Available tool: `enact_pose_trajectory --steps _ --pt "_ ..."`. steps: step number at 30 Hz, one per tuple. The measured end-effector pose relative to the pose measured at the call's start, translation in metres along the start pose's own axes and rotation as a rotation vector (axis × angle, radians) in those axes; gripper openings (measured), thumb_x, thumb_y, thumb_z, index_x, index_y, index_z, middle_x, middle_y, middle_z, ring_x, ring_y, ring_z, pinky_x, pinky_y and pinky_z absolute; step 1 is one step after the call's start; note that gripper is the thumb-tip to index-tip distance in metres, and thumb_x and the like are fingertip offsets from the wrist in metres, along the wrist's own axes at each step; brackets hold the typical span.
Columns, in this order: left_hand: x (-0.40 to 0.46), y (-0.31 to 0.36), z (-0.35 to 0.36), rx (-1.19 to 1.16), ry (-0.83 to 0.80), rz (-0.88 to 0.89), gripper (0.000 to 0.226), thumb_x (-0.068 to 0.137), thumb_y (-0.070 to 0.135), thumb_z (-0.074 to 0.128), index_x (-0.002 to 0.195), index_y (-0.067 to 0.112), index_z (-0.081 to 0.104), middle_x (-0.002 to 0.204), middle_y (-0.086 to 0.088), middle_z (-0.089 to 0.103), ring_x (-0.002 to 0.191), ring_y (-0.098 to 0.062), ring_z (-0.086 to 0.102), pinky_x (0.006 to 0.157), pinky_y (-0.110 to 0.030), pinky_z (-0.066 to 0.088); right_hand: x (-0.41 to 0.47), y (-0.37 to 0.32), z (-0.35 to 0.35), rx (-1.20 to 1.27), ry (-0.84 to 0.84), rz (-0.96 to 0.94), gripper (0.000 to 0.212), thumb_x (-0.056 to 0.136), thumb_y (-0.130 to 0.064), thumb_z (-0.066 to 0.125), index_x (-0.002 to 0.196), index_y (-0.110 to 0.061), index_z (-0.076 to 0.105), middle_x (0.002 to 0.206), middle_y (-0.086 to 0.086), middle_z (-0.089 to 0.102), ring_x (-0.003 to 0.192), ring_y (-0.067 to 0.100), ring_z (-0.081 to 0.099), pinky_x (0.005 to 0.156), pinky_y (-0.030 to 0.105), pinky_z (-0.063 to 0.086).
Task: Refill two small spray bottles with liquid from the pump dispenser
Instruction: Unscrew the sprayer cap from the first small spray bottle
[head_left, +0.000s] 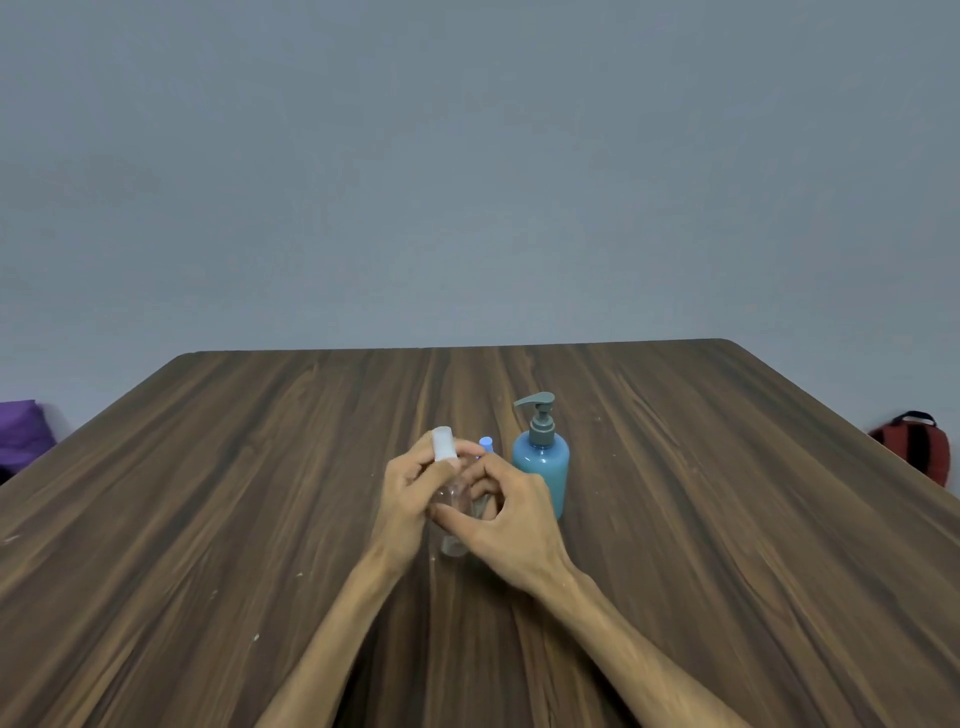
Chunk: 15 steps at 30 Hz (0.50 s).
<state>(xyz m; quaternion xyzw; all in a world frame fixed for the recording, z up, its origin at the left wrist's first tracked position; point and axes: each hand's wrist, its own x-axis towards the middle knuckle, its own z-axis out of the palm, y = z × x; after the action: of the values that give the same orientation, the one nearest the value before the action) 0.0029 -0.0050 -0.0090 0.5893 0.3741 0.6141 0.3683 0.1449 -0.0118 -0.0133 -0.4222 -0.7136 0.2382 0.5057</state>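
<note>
Head view: both hands meet at the centre of the wooden desk (260, 493). Left hand (410, 493) pinches a white cap (444, 443); right hand (511, 514) grips the clear spray bottle (454, 540). A blue-capped second bottle (486, 443) stands behind them, just beside the blue pump dispenser (541, 457).

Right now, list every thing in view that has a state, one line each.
Clear spray bottle: upright between both hands, white cap on; fill level unclear.
Second spray bottle: behind the hands, only its blue top shows.
Pump dispenser: upright on the table, untouched, pump head up.
Left hand: closed around the clear bottle's upper part.
Right hand: gripping the clear bottle's body.
</note>
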Motion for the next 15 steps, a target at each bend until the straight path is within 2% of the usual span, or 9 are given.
enact_pose_trajectory --steps 2,5,7,10,13,15 --pt "0.001 0.0 -0.003 -0.002 0.03 0.017 0.027 0.092 0.025 0.062 0.096 0.005 0.079 0.096 -0.016 0.071 0.089 -0.026 0.069 0.079 -0.035 0.056 0.001 0.001 -0.001 0.013 0.002 0.007 0.03 0.073 -0.04 0.088 0.086 -0.022 0.067 0.074 -0.016 0.069 0.073 0.009 0.069 0.065 0.024 0.054" --pt "-0.001 0.004 0.0 0.078 0.144 0.056 0.031 0.086 0.027 0.086 0.081 0.0 0.072 0.076 -0.01 0.062 0.071 -0.012 0.058 0.065 -0.026 0.049 0.001 0.0 -0.003 0.008 0.01 -0.003 0.029 0.074 -0.039 0.087 0.084 -0.025 0.064 0.074 -0.015 0.068 0.067 0.009 0.065 0.06 0.023 0.051" --pt "-0.002 0.005 0.004 0.099 0.264 0.047 0.045 0.074 0.024 0.095 0.078 -0.005 0.06 0.069 -0.006 0.057 0.064 -0.012 0.055 0.059 -0.028 0.049 0.0 -0.001 -0.002 -0.032 -0.005 -0.024 0.03 0.073 -0.04 0.086 0.087 -0.024 0.064 0.071 -0.012 0.066 0.058 0.009 0.06 0.055 0.022 0.047" --pt "-0.002 0.007 0.01 0.075 0.338 0.024 0.056 0.069 0.024 0.094 0.077 -0.008 0.049 0.066 -0.007 0.053 0.062 -0.016 0.053 0.059 -0.032 0.051 -0.001 -0.003 0.0 -0.075 -0.045 -0.054 0.03 0.074 -0.04 0.084 0.089 -0.022 0.065 0.066 -0.013 0.063 0.057 0.008 0.059 0.054 0.018 0.043" --pt "-0.002 0.01 0.01 0.036 0.379 0.049 0.058 0.069 0.029 0.095 0.078 -0.008 0.051 0.065 -0.006 0.058 0.061 -0.012 0.057 0.06 -0.024 0.052 0.0 0.0 -0.002 -0.11 -0.05 -0.034 0.033 0.073 -0.046 0.084 0.085 -0.025 0.062 0.067 -0.012 0.065 0.06 0.012 0.062 0.057 0.027 0.05" --pt "-0.001 0.012 0.006 -0.025 0.425 0.077 0.056 0.075 0.033 0.096 0.079 -0.006 0.055 0.071 -0.016 0.059 0.066 -0.016 0.058 0.064 -0.026 0.052 0.0 0.002 -0.005 -0.143 -0.062 -0.017 0.034 0.069 -0.047 0.084 0.083 -0.027 0.06 0.067 -0.012 0.065 0.061 0.012 0.061 0.059 0.029 0.051"
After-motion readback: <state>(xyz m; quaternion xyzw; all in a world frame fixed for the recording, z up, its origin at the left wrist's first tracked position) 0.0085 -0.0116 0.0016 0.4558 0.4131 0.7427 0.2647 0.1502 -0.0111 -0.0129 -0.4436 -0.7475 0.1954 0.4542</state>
